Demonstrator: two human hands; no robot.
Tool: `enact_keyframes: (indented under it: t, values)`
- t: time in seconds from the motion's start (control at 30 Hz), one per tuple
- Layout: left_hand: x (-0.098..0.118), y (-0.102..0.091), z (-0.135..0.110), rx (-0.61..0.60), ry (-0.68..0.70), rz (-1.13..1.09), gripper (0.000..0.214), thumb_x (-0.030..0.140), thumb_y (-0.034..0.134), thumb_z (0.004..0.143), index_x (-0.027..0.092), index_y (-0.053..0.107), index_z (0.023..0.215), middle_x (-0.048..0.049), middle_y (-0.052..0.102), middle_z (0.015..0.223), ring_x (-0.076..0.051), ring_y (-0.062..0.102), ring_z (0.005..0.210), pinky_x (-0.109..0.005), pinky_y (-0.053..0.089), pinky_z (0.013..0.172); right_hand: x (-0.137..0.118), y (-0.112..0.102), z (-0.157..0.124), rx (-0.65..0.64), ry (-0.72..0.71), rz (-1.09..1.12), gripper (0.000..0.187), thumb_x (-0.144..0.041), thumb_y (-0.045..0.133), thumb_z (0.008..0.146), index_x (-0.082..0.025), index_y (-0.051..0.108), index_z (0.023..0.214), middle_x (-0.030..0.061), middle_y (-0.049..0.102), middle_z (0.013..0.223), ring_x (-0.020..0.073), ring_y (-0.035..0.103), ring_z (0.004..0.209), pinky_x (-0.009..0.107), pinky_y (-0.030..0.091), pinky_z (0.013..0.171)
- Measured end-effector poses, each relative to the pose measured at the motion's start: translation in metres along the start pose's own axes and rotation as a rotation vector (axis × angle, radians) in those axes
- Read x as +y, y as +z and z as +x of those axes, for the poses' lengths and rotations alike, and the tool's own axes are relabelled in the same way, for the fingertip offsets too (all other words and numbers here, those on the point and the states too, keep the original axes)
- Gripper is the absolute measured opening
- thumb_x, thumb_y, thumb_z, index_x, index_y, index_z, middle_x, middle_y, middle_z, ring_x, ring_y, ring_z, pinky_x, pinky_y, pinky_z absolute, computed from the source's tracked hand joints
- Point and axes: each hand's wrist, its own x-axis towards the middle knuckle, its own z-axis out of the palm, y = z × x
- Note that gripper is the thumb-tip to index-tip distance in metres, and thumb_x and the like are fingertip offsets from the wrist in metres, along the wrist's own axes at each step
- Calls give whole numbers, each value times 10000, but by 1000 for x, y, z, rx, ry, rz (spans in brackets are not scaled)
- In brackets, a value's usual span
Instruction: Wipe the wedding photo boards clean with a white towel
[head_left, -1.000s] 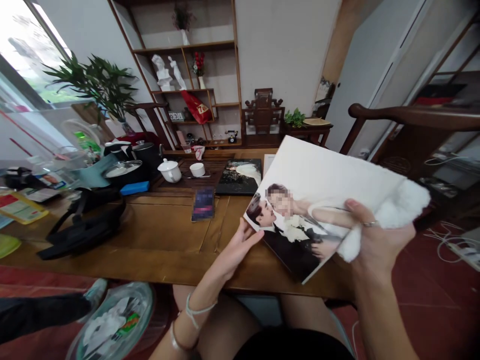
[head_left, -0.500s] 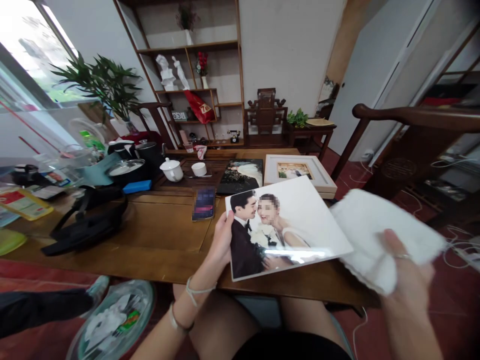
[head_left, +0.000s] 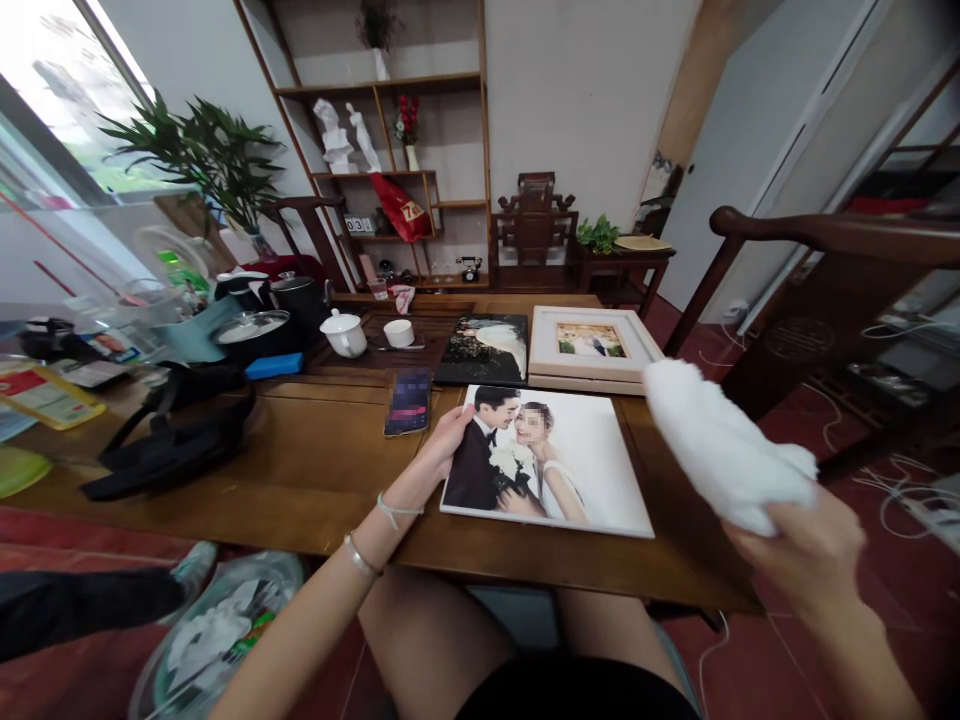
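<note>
The photo (head_left: 570,470) lies flat at the table's (head_left: 322,460) near edge, the left hand's (head_left: 442,445) unclenched fingers resting on its left side and the right hand (head_left: 810,550) clenching a cloth (head_left: 720,450) clear to the right, so, pinned this lightly, the photo could slide off or knock the phone (head_left: 409,400) just left, while a frame (head_left: 592,345) and album (head_left: 484,350) crowd its far side.

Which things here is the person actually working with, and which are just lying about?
In use: wedding photo print, left hand on its corner; white cloth in right hand.
Lying about: phone, framed photo, dark photo print, lidded teacup, black bag.
</note>
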Motion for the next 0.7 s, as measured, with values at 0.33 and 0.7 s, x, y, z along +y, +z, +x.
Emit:
enact_keyframes:
  t: [0.33, 0.7]
  values:
    - [-6, -1, 8, 38, 39, 86, 320, 389, 788, 621, 134, 663, 768, -36, 708, 661, -163, 639, 602, -267, 471, 648, -16, 71, 5, -332, -478, 156, 326, -32, 427, 854, -188, 527, 586, 118, 565, 1308, 281, 502, 1224, 435, 525, 803]
    - [5, -11, -10, -123, 196, 341, 528, 123, 869, 428, 151, 688, 923, -76, 732, 913, -226, 662, 849, -316, 495, 796, -8, 89, -3, -408, -393, 203, 262, 42, 467, 666, -184, 595, 625, 144, 583, 1278, 326, 532, 1179, 470, 507, 790]
